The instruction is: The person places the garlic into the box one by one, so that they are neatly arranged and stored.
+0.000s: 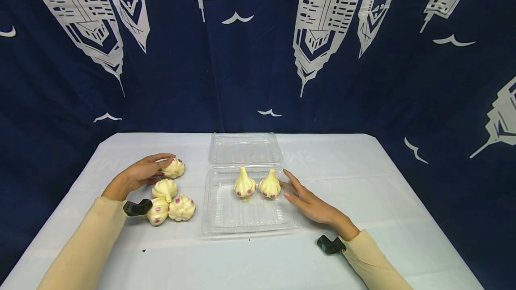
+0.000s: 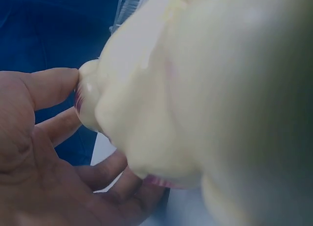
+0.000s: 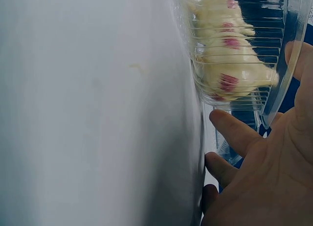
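Note:
Beside the far end of a small group of garlic bulbs, my left hand [image 1: 141, 173] holds one garlic bulb [image 1: 174, 168] between thumb and fingers. Three more bulbs [image 1: 181, 207] lie just nearer me; in the left wrist view a close garlic bulb [image 2: 146, 94] hides part of the grip. A clear plastic clamshell box [image 1: 238, 227] stands open at the centre, with two garlic bulbs [image 1: 269, 184] side by side in its base. At the box's right wall, my right hand [image 1: 310, 201] has its fingers spread, thumb near the rim [image 3: 274, 108] in the right wrist view.
The box's lid [image 1: 246, 149] lies folded back toward the far table edge. A white cloth covers the table [image 1: 363, 182], with a small dark speck [image 1: 144, 250] near the front left. Behind hangs a dark blue curtain [image 1: 250, 66] with white building prints.

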`<action>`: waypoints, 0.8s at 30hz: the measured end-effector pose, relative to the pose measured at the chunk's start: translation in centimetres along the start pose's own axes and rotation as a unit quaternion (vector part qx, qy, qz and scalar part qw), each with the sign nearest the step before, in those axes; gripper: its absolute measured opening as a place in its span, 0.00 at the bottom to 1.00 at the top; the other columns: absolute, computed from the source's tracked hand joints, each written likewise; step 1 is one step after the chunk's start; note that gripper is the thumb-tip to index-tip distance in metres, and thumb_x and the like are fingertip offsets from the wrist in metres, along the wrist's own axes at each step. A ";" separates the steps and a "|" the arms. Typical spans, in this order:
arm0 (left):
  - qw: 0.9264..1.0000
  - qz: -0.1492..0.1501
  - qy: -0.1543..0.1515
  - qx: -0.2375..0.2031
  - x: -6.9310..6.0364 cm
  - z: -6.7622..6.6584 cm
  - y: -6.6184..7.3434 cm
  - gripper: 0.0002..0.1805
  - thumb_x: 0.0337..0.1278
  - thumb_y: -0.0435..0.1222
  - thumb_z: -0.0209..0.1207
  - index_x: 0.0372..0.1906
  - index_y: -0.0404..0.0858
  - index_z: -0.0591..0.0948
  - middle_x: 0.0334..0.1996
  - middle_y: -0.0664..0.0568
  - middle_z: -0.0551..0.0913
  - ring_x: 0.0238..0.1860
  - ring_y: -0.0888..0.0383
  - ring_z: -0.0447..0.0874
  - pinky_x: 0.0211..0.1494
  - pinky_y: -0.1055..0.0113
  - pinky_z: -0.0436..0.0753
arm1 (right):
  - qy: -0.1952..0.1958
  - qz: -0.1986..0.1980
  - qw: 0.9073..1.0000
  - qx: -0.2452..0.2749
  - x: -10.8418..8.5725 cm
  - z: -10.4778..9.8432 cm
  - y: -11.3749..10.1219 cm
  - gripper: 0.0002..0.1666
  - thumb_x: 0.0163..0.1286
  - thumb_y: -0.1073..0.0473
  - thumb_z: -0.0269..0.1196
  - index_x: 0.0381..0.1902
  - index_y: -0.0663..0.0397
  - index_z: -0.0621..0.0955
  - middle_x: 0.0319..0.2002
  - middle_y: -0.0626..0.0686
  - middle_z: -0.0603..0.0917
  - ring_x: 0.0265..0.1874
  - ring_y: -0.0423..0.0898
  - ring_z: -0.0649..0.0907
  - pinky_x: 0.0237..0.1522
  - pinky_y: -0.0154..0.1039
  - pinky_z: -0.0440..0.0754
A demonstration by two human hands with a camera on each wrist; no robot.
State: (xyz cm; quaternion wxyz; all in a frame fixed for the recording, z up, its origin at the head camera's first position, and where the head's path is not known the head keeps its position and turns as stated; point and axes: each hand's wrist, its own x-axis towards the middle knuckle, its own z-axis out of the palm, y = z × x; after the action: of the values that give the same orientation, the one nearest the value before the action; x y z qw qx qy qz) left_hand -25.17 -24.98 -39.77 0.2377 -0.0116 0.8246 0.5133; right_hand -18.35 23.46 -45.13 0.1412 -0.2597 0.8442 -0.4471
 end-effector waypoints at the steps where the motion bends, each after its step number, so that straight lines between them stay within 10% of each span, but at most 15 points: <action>1: 1.000 0.003 -0.001 0.000 0.0 0.0 0.0 0.33 0.78 0.50 0.46 0.78 0.38 0.58 0.68 0.40 0.67 0.57 0.51 0.71 0.56 0.62 0.76 | 0.000 0.001 1.000 0.000 0.0 0.0 0.0 0.40 0.84 0.49 0.43 0.81 0.44 0.36 0.77 0.64 0.59 0.77 0.64 0.55 0.73 0.69 0.51; 13: 0.997 0.072 -0.005 -0.012 0.2 0.3 -0.3 0.37 0.73 0.44 0.56 0.75 0.28 0.57 0.48 0.51 0.76 0.43 0.62 0.77 0.51 0.66 0.80 | 0.000 0.001 1.000 0.001 0.0 0.0 -0.1 0.40 0.84 0.49 0.43 0.81 0.42 0.36 0.77 0.64 0.59 0.77 0.64 0.55 0.73 0.68 0.51; 24: 0.992 0.110 0.051 0.038 -0.4 0.8 0.6 0.36 0.71 0.45 0.59 0.73 0.29 0.63 0.65 0.34 0.66 0.54 0.55 0.73 0.60 0.55 0.77 | 0.000 0.004 1.000 0.000 0.0 0.0 -0.1 0.41 0.83 0.48 0.44 0.81 0.43 0.36 0.76 0.64 0.59 0.77 0.64 0.55 0.73 0.68 0.51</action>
State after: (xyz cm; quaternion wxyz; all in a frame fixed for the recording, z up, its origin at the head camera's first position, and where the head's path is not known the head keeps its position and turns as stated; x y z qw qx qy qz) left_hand -24.68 -24.10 -39.35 0.1375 0.0623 0.8507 0.5035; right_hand -18.34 23.42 -44.99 0.1436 -0.2562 0.8451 -0.4467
